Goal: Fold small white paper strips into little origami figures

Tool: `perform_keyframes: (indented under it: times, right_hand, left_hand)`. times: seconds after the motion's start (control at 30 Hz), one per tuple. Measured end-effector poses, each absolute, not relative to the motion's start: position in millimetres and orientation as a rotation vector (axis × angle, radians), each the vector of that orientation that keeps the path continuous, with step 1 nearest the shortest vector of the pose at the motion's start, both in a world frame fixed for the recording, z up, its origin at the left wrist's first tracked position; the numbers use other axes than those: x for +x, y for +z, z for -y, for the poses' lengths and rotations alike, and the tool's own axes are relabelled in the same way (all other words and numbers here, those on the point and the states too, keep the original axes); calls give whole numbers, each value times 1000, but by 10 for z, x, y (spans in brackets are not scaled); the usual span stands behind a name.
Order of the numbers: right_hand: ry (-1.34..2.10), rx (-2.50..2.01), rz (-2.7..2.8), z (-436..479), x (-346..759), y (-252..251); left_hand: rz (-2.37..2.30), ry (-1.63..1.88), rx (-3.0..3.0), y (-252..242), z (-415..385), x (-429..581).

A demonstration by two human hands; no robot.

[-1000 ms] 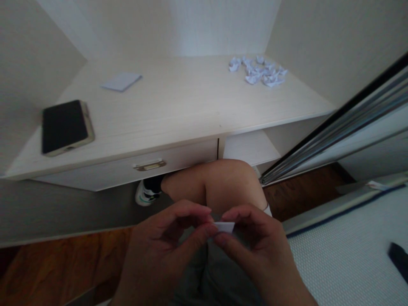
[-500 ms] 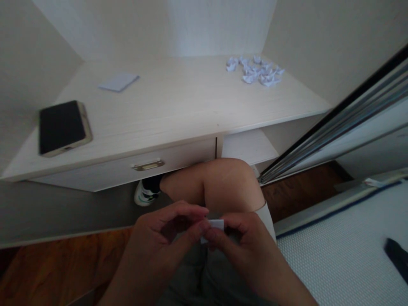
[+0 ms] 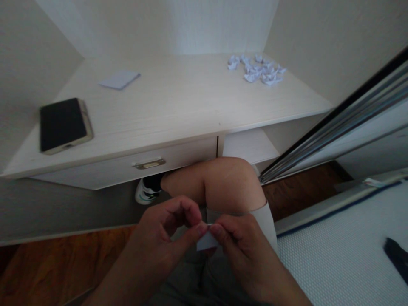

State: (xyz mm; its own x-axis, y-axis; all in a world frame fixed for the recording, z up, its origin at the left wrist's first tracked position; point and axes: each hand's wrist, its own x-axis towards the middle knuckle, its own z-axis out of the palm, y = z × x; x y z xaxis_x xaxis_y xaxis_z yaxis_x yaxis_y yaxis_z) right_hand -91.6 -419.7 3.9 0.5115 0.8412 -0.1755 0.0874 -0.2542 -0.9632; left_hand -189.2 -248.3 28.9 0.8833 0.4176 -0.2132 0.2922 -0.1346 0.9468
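Over my lap, a small piece of white paper (image 3: pixel 206 242) is pinched along its upper edge between both hands. My left hand (image 3: pixel 170 233) grips it with thumb and forefinger at the left, the other fingers curled. On the right, my right hand (image 3: pixel 240 238) holds it between thumb and bent forefinger. The two thumb tips nearly meet, and the paper hangs below them. Several small folded white paper pieces (image 3: pixel 253 74) lie in a cluster at the desk's back right. A flat white paper stack (image 3: pixel 120 79) rests at the back left.
A dark-topped phone-like device (image 3: pixel 63 125) lies on the left of the pale desk (image 3: pixel 172 102). Below are a drawer with a metal handle (image 3: pixel 149 164) and an open shelf (image 3: pixel 250 146). My bent knee (image 3: pixel 236 182) is close under the desk edge. A sliding door frame (image 3: pixel 331 110) slants at right.
The small paper has turned downward and now hangs beneath my thumbs. My left fingers have curled in, and both thumb tips have come level.
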Motion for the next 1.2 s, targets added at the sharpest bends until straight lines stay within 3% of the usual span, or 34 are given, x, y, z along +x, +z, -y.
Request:
perform_keyframes:
  times: [0.3, 0.47, 0.67, 0.83, 1.2]
  right_hand:
    - [912, -1612, 762, 4180, -927, 30]
    - [739, -1731, 862, 4204, -961, -27]
    - [903, -1568, 836, 4234, -997, -6]
    - [821, -1615, 921, 4369, -1108, 17]
    - [697, -1268, 861, 4715, -1598, 3]
  left_hand:
    - [-587, 147, 1671, 246, 2472, -1915]
    - [-591, 136, 1614, 260, 2506, -1933]
    - [-618, 221, 1575, 261, 2544, -1997]
    - [-579, 244, 1622, 361, 2636, -2089]
    - [-513, 391, 1701, 627, 3202, -2484]
